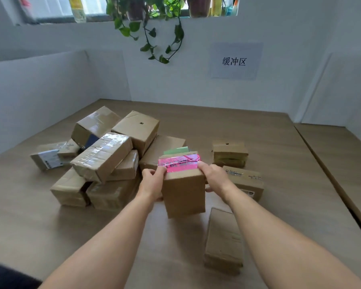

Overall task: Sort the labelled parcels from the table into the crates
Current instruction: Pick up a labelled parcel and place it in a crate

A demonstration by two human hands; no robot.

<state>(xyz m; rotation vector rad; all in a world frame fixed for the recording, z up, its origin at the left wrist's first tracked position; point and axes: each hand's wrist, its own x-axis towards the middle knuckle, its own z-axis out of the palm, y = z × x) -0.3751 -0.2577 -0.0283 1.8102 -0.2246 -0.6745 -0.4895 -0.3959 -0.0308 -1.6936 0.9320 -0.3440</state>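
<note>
A brown cardboard parcel (183, 192) with a bright pink label (178, 163) on its top stands upright above the wooden table (50, 232), held between both hands. My left hand (153, 180) grips its left side, thumb on the pink label. My right hand (214, 177) grips its right side, fingers at the label's right end. A green label (175, 151) shows just behind the parcel. No crates are in view.
A heap of several brown parcels (104, 155) lies left of the hands. Three more parcels lie right: one (229, 153) behind, one (246, 181) beside my right hand, one (224, 238) near the front. White walls enclose the table; a paper sign (234, 60) hangs behind.
</note>
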